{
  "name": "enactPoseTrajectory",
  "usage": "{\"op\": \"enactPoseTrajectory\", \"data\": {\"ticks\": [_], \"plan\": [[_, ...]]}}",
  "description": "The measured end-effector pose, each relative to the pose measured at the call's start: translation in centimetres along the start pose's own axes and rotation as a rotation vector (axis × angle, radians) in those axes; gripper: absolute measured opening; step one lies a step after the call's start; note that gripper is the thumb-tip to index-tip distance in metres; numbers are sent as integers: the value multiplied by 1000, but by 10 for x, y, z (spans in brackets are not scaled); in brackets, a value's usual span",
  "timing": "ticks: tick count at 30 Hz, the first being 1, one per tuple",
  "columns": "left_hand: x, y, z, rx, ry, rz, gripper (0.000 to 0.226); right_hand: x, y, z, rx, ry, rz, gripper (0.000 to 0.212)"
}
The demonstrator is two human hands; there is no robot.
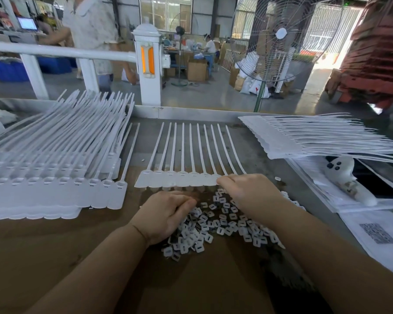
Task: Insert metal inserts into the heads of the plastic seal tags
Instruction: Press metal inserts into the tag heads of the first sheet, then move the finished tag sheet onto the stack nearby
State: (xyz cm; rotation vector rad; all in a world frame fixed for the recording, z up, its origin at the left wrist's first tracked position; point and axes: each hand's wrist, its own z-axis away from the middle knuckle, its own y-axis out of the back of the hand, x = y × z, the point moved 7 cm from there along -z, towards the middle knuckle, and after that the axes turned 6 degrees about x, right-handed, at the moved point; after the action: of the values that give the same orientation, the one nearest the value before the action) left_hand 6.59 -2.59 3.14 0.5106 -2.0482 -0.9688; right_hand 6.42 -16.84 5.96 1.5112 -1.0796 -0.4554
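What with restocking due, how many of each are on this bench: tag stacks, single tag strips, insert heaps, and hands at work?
tag stacks: 2
tag strip: 1
insert heap: 1
hands, left hand and right hand: 2
Total: 6

Two hands: left (168, 214), right (247, 196). One tag strip (177, 179) at right fingertips, ten tails counted. Two tag stacks: left (55, 159), right (315, 139). Inserts (225, 225) under fingers: dozens, uncountable. One fan (279, 39).
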Motion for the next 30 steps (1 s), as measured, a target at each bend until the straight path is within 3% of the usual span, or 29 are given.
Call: {"op": "enactPoseTrajectory", "data": {"ticks": [8, 13, 17, 22, 30], "plan": [[-13, -21, -3, -247, 146, -44, 43, 2, 1, 2, 7, -1, 12, 46], [-2, -25, 0, -343, 237, 225, 37, 2, 3, 1, 5, -19, 11, 44], [-3, -21, -5, -280, 358, 381, 25, 1, 5, 1, 6, -16, 9, 40], [7, -25, -24, -230, 267, 308, 37, 1, 8, 0, 10, -8, 11, 38], [16, -60, -44, -374, 238, 265, 41, 0, 11, -1, -1, 5, 14, 37]]}}
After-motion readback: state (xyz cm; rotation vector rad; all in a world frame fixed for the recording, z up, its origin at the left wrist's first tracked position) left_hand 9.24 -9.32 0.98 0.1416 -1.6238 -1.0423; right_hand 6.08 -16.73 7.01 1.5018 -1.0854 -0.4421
